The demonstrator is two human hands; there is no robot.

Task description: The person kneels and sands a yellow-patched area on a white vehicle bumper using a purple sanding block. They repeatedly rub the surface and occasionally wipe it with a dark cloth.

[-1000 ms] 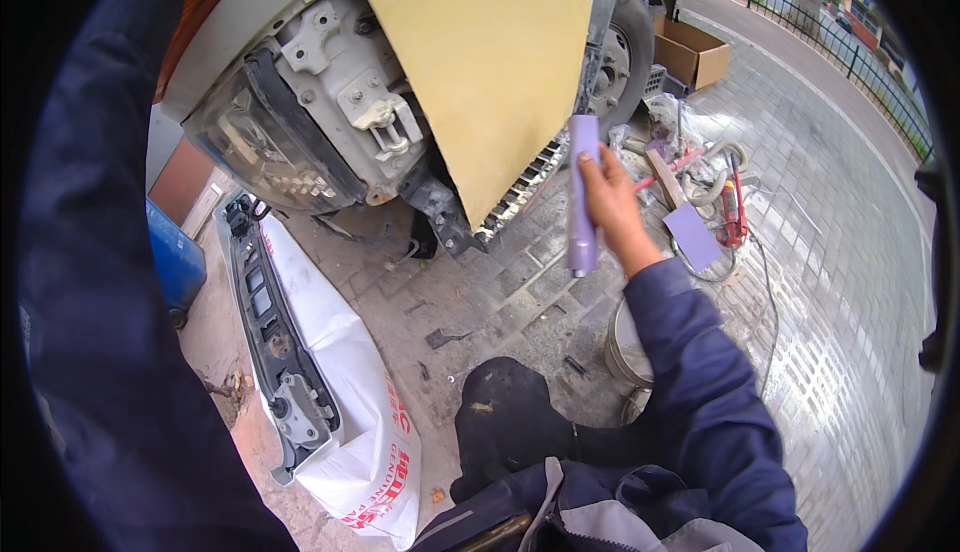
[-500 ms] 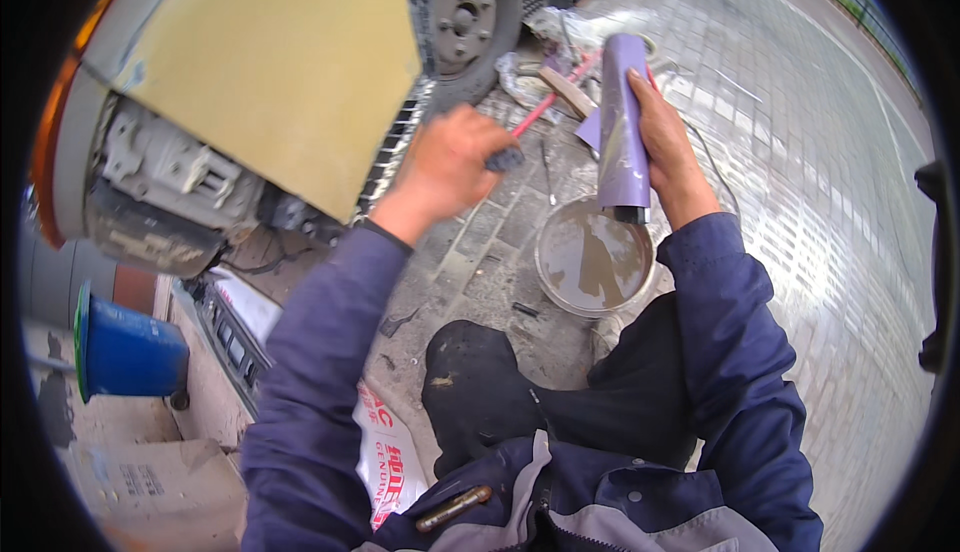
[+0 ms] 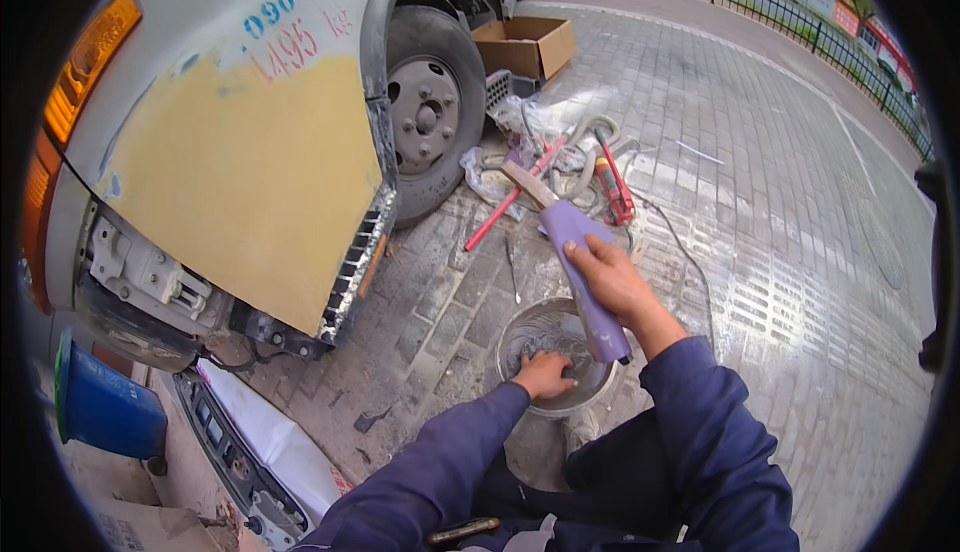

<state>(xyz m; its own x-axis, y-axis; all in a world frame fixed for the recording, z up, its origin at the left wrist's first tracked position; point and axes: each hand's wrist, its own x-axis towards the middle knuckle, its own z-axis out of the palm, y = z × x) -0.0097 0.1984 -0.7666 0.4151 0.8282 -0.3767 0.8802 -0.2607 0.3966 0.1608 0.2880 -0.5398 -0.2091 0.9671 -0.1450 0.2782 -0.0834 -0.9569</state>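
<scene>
My right hand (image 3: 612,280) grips a long block wrapped in a purple sheet that looks like sandpaper (image 3: 590,297), held slanting above the right side of a round bucket (image 3: 503,347). Grey, murky water (image 3: 550,330) swirls inside that bucket. My left hand (image 3: 545,376) reaches down into it, fingers bent at the water; what they hold there is hidden, though a dark lump shows beside them. Ahead to the left is a vehicle's body panel with a smooth yellowish filler patch (image 3: 250,172).
A wheel (image 3: 425,112) stands behind the panel, near an open cardboard box (image 3: 525,47). A red-handled tool (image 3: 612,187), a pink rod (image 3: 490,220), plastic wrap and a hose lie on the paving. At left are a blue bucket (image 3: 115,397) and a black trim part (image 3: 225,432).
My left hand, closed on a dark grey lump before, has dropped from beside the panel into the bucket. The purple-wrapped block has come lower and tilted. My view has lifted, showing more of the vehicle.
</scene>
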